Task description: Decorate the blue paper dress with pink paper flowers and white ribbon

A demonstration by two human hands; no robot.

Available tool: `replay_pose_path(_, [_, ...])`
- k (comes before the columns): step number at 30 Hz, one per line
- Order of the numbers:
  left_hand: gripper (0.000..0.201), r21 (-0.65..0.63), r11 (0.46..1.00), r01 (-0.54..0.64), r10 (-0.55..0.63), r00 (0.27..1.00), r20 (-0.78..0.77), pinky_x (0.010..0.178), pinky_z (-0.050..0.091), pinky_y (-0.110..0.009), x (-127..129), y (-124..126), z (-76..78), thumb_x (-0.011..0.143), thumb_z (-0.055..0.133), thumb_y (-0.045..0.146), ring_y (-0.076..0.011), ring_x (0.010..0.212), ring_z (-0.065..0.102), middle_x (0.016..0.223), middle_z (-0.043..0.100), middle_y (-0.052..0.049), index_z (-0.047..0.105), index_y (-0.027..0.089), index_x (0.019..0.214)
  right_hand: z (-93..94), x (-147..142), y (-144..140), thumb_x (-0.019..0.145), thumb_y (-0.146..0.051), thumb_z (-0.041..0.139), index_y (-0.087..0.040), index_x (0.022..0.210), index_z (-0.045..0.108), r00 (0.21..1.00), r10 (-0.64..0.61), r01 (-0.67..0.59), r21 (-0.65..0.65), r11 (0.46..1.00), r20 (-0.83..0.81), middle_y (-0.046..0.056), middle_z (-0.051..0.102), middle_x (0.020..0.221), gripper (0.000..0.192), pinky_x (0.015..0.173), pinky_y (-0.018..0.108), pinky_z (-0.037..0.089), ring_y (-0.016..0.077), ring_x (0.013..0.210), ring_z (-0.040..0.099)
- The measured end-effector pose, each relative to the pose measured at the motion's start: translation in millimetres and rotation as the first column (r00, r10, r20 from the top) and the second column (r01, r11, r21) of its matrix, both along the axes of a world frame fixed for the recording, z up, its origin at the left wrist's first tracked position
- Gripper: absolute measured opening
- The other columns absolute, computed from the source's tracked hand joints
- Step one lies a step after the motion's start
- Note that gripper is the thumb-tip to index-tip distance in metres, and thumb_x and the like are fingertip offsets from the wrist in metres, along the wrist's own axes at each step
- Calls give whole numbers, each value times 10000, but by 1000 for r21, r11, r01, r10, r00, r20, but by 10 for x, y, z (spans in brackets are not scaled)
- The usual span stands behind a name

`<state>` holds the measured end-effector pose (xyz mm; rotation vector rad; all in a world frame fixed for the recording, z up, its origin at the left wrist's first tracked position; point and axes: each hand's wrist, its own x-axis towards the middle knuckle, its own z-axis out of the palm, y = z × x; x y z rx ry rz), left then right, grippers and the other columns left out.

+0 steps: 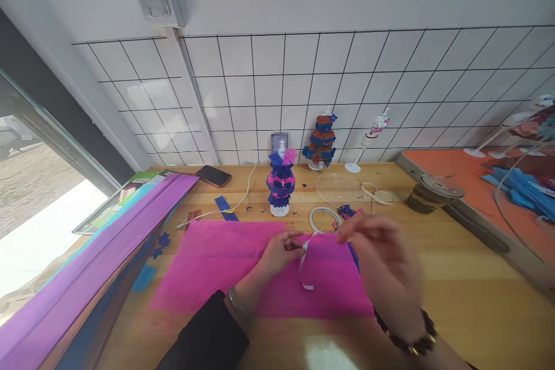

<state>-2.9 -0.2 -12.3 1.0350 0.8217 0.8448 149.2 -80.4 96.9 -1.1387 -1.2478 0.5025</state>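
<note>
My left hand [284, 251] is closed over the pink crepe paper [217, 251], its thumb and fingertips pinching a narrow white strip of tape [302, 269]. The strip's lower end curls down onto the paper, and its upper end runs toward a white tape roll [311, 219] lying just behind. My right hand [385, 260] is raised over the right side of the sheet. Motion smears its fingers, so whether they hold anything cannot be made out. Behind the paper stands a small purple and pink paper tree [281, 188] on a white base.
Long folded purple paper [113, 248] lies at the left, near a phone [214, 176] and a white cable [248, 185]. A brown and blue paper tree [321, 144] stands at the back. To the right are a lidded cup [433, 192] and an orange surface [459, 163].
</note>
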Motion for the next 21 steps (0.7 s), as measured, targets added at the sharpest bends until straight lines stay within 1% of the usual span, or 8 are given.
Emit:
replay_pose_path(2, [547,-3,1000,-3,3,1000,10,654,423,-243,1,0,-8,514,789,274,-104,624,566,675,621,-3,595,113,1000,-241,-13,135,795,-292,568,-206,972,521,990,61,-43,-138,990,126,40,625,826,202,696,316,507,171,766,609])
replay_pose_path(3, [556,-7,1000,-3,3,1000,21,660,425,-248,2,1,-15,512,791,276,-106,626,568,678,625,-6,592,112,1005,-385,-5,192,799,-297,546,-200,993,507,971,103,-56,-212,976,216,43,634,815,221,711,324,503,179,771,614])
replay_pose_path(5, [565,-15,1000,-1,1,999,36,673,428,-258,3,2,-30,509,794,282,-112,634,574,689,632,-12,588,115,1007,-655,23,270,813,-289,500,-184,1082,480,921,143,-48,-259,965,361,65,637,883,290,793,374,482,205,844,606])
replay_pose_path(7, [571,-14,1000,4,-4,999,43,680,429,-264,3,1,-38,505,796,291,-119,648,579,701,636,-18,584,117,1005,-834,41,305,823,-283,475,-183,1127,465,868,181,-61,-262,963,462,83,623,944,321,843,410,460,226,915,585])
replay_pose_path(10, [585,-8,1000,22,-22,998,62,682,426,-264,5,-12,-33,502,797,297,-123,666,581,708,634,-21,568,118,1010,-910,25,329,841,-271,449,-191,1132,467,804,191,-61,-242,968,563,97,604,1002,302,867,437,441,237,961,562])
replay_pose_path(15, [629,-17,999,33,-31,994,103,684,418,-262,21,-38,-31,504,791,260,-110,652,563,669,609,0,539,111,1061,-920,-15,370,858,-266,425,-192,1099,485,732,180,-28,-236,971,657,88,625,937,259,814,439,456,234,883,580])
replay_pose_path(17, [634,-24,999,28,-26,995,93,684,416,-265,28,-41,-41,506,781,231,-111,651,560,674,605,-1,541,106,1080,-950,-8,377,861,-280,421,-197,1092,488,717,178,-27,-228,973,674,79,632,918,255,809,433,457,230,861,586])
replay_pose_path(21, [603,-20,999,42,-40,995,88,685,419,-273,39,-38,-81,540,738,162,-126,682,564,695,597,-8,555,116,1112,-986,13,364,857,-341,421,-201,1094,492,718,149,1,-216,976,680,77,641,926,285,793,406,468,230,868,593])
